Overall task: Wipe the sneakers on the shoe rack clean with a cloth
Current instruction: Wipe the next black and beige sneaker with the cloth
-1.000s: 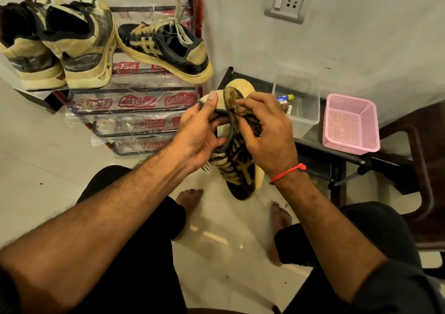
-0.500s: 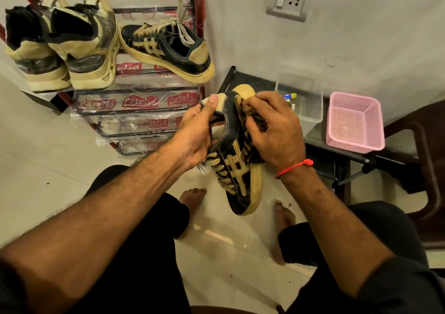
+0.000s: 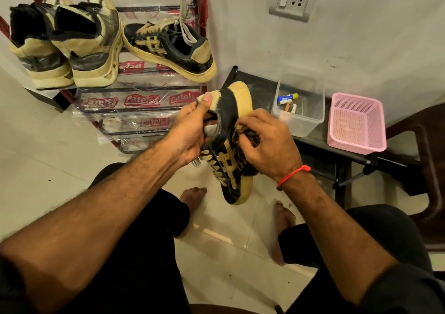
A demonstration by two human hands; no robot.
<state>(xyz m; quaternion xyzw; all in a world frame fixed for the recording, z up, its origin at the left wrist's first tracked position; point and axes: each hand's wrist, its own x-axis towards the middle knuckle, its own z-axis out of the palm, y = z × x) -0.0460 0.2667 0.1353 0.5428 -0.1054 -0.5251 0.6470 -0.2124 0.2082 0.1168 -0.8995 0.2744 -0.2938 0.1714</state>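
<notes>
Left hand [image 3: 190,133] grips the heel collar of a black-and-tan sneaker [image 3: 230,145], held toe-down in mid-scene above the floor. Right hand [image 3: 267,142], fingers curled, presses a bunched brown cloth [image 3: 250,136] against the sneaker's side. Three more sneakers sit on the shoe rack [image 3: 134,111], far left.

A black sneaker [image 3: 228,149] with tan stripes, cream laces and a yellowed sole hangs in mid-air at the centre, heel at twelve o'clock, toe at six. A dark striped cloth [image 3: 248,140], seemingly brown, is bunched against its three o'clock side. Its mate [image 3: 168,48] rests tilted on the shoe rack [image 3: 134,111] at eleven o'clock, beside two bulkier cream sneakers [image 3: 67,46].
</notes>
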